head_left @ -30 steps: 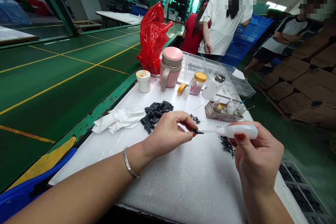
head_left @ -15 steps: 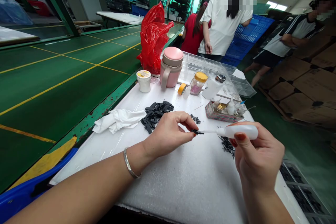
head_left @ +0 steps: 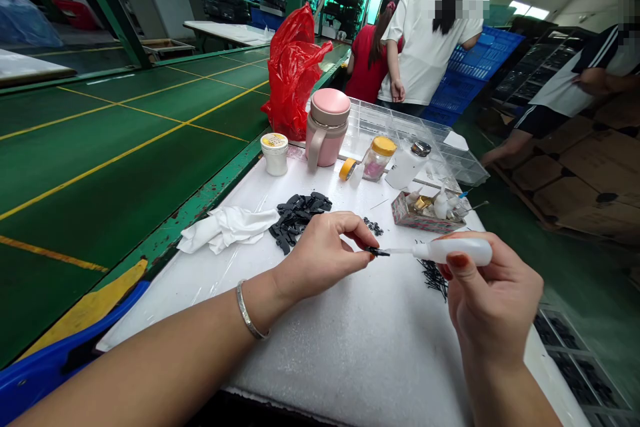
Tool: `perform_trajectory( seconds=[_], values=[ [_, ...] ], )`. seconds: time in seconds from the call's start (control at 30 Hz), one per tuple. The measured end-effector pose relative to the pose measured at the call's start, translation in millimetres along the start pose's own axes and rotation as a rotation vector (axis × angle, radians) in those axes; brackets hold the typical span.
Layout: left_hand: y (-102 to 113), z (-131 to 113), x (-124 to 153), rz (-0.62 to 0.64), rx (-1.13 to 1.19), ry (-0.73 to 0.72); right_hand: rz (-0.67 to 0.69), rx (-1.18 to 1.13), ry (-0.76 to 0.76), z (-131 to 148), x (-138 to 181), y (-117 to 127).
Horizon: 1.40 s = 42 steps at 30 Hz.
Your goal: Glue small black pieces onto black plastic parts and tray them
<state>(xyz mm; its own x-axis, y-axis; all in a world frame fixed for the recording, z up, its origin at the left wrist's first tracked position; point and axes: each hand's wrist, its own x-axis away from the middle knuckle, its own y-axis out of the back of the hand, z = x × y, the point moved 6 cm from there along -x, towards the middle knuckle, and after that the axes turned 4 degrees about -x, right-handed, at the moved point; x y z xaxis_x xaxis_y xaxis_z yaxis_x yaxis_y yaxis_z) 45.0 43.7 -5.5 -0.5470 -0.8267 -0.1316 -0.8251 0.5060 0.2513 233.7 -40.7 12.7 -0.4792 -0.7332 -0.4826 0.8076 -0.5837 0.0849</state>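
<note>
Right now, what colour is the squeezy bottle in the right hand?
The bottle is milky white, seen best in the head view.

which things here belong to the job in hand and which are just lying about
Likely in use:
black piece in the left hand
white bottle in the right hand
heap of black pieces

Apparently just lying about:
red bag
pink mug
</note>
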Motion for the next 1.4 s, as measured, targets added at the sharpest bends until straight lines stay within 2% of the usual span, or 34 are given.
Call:
perform_trajectory(
  seconds=[1.0,1.1,1.2,1.3,1.4],
  values=[
    [0,1,0,-0.005,0.019,0.002,0.006,-0.043,0.002,2,-1,-1],
    [0,2,0,-0.001,0.038,0.019,0.029,-0.204,-0.052,0,-4,-2],
    [-1,3,0,0.009,0.055,0.047,-0.006,-0.39,-0.139,-8,-10,1],
    [-1,5,-1,0.013,0.087,0.069,-0.078,-0.537,-0.261,-20,-16,6],
    [0,7,-3,0.009,0.167,0.099,-0.06,-0.613,-0.402,-32,-16,1]
  ],
)
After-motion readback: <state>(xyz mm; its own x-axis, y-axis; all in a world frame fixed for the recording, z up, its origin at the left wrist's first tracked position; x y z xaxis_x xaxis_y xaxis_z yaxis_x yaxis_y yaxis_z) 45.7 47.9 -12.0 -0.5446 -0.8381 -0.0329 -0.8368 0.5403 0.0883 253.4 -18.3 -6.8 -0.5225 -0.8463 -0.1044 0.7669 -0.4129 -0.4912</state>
